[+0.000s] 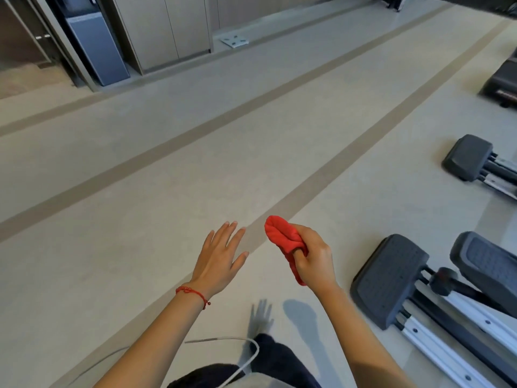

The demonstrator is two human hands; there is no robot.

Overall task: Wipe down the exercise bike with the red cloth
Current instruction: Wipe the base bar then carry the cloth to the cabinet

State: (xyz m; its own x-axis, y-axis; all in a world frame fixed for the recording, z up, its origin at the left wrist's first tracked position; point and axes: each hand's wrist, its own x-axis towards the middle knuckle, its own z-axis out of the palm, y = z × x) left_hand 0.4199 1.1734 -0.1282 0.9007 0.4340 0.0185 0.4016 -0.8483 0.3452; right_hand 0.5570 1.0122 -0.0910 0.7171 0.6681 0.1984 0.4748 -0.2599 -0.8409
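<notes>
My right hand (314,257) is closed around a bunched red cloth (281,235), held in the air over the floor at lower centre. To its left, my left hand (221,257) is spread flat with fingers apart and holds nothing; a red string bracelet circles its wrist. At the lower right stands an exercise machine (389,278) with dark grey foot pads and white rails, partly cut off by the frame edge. The cloth is apart from the machine, well to its left.
A second machine's dark base (470,158) sits at the right, and another black machine (500,82) further back. A white cable (246,359) loops near my legs. Cabinets (167,29) and a grey panel (98,49) line the far wall. Beige floor with darker stripes stretches ahead.
</notes>
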